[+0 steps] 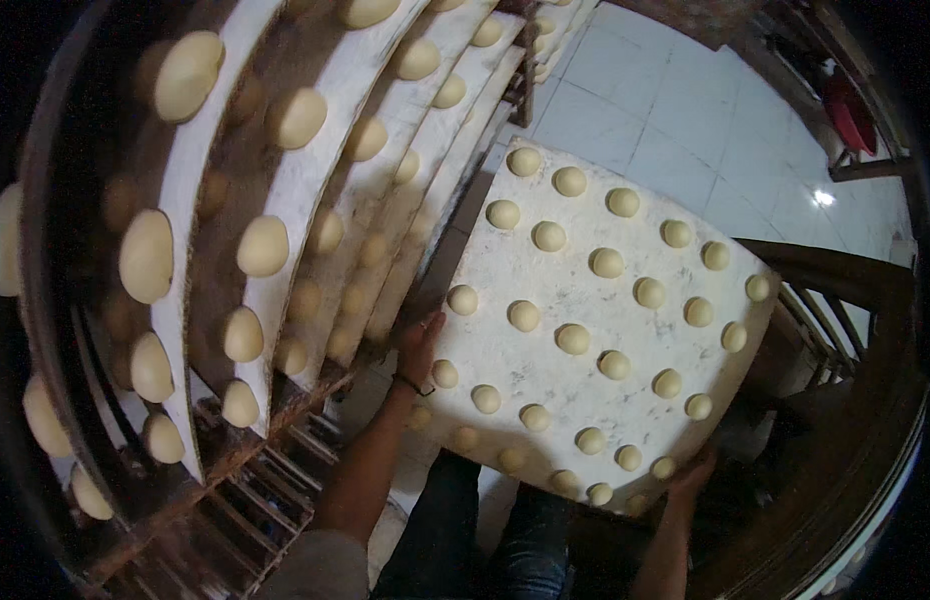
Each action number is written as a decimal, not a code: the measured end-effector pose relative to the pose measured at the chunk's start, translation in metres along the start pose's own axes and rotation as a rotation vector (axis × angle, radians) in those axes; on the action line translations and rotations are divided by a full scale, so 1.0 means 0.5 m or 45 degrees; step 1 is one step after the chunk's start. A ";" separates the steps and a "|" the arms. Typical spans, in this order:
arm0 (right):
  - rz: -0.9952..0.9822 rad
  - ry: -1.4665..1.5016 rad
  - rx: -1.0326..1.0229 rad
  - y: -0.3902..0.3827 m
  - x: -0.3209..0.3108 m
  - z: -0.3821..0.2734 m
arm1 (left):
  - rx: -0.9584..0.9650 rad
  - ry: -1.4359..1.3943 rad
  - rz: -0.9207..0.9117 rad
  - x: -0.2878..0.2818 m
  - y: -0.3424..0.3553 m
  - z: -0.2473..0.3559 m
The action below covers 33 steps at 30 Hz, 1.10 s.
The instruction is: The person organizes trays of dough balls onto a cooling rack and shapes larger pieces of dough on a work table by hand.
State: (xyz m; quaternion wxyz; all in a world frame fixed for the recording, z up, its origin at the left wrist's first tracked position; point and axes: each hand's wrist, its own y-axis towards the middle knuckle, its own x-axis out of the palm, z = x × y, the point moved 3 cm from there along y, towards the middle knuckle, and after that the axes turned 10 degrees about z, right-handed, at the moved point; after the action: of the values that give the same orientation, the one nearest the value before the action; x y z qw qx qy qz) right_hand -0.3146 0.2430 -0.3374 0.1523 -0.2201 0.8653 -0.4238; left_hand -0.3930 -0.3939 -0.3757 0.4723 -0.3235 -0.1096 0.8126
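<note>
Between my two hands is a broad pale board point(585, 290), dusted white and set with rows of round dough balls point(607, 263). My left hand point(421, 345), with a dark band at the wrist, grips the board's left edge. At the lower right edge, my right hand point(693, 474) holds the board; its fingers are partly hidden underneath. The board is held above the floor in front of my legs, turned at an angle. Shadow falls over the dough balls along its near edge.
At the left stands a wooden rack point(225, 465) with several stacked boards point(175, 330) carrying more dough balls point(263, 246). Another dark wooden frame point(825, 262) is close on the right. White floor tiles point(685, 100) lie beyond the board. A red basin point(849, 115) is at the far right.
</note>
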 end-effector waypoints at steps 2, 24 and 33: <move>-0.085 -0.095 -0.082 0.017 0.045 0.005 | 0.036 0.011 0.057 -0.031 -0.015 -0.042; -0.789 -1.074 -0.693 0.315 0.877 -0.197 | -0.979 -0.663 0.152 0.179 -0.442 -0.221; -0.874 -1.258 -0.779 0.331 1.015 -0.191 | -1.081 -0.760 0.073 0.256 -0.417 -0.214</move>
State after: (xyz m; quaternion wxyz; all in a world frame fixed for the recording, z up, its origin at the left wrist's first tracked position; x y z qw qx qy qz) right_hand -0.8342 0.1380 -0.4524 0.3177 -0.6838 0.6560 -0.0335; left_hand -0.2246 -0.1900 -0.4112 0.2251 -0.2437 -0.5507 0.7660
